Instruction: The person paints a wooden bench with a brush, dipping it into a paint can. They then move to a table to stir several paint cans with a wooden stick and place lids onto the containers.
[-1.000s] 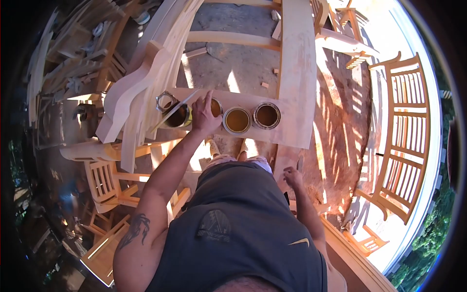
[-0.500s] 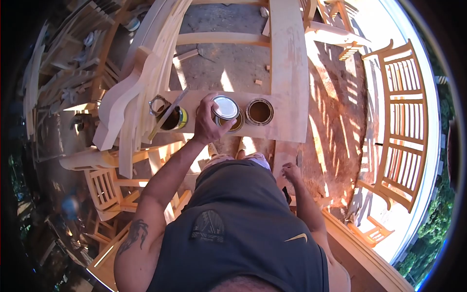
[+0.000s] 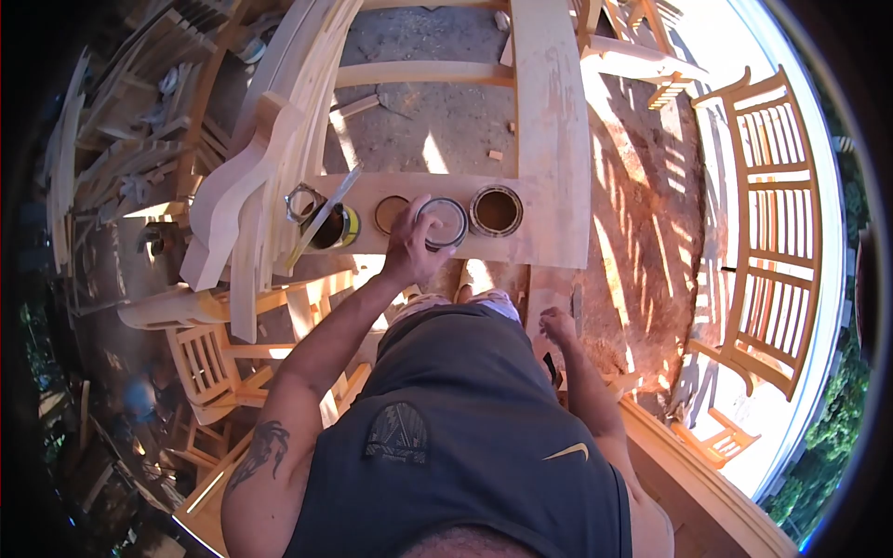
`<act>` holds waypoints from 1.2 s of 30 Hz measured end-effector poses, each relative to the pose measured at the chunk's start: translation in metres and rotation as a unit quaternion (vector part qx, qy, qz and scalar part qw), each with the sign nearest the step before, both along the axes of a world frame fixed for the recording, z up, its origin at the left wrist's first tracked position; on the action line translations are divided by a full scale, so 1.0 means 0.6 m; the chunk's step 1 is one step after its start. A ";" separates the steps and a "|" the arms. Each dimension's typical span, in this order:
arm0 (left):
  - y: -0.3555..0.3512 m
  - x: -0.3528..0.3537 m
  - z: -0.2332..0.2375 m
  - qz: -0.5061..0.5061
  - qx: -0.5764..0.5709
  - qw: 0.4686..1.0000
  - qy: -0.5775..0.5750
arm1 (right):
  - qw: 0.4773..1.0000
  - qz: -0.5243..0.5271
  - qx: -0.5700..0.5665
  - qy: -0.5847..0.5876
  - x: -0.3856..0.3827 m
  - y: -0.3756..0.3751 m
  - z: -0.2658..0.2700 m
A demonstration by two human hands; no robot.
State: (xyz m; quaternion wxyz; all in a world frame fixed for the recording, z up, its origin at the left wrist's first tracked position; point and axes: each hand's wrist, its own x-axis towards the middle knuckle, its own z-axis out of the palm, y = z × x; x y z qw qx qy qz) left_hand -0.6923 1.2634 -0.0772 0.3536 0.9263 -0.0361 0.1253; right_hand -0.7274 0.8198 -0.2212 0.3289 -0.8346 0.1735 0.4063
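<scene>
My left hand (image 3: 416, 244) is at a round metal can lid (image 3: 445, 221), its fingers on the near left edge and top. The lid sits over the middle can, whose body is mostly hidden beneath it. To its right stands an open can (image 3: 496, 211) of brown liquid. A flat brown disc (image 3: 391, 214), perhaps another lid, lies left of my fingers. Farther left is a can with a yellow label (image 3: 350, 225), with a long flat brush or stick (image 3: 326, 223) across it. My right hand (image 3: 558, 325) hangs low beside my body, fingers curled, with nothing visible in it.
The cans stand on a wooden board (image 3: 549, 232) joined to a larger wooden frame. Long planks and a curved wooden piece (image 3: 233, 205) lie to the left. Slatted wooden benches (image 3: 777, 223) stand at right, chairs (image 3: 205, 367) at lower left, and scrap wood at far left.
My left hand has brought the lid down and slightly nearer me, from held above the middle can to over its opening. The brown disc now shows. My right hand stays low.
</scene>
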 end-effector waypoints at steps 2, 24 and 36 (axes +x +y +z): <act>-0.001 0.001 0.004 -0.001 0.016 1.000 0.018 | 1.000 0.000 0.001 -0.004 0.001 0.001 0.006; -0.046 0.089 -0.004 -0.017 0.146 0.987 0.068 | 0.999 0.036 0.003 -0.011 0.010 -0.019 -0.050; -0.044 0.108 -0.041 -0.017 0.126 0.984 0.123 | 0.996 0.002 0.038 -0.075 -0.018 -0.054 -0.128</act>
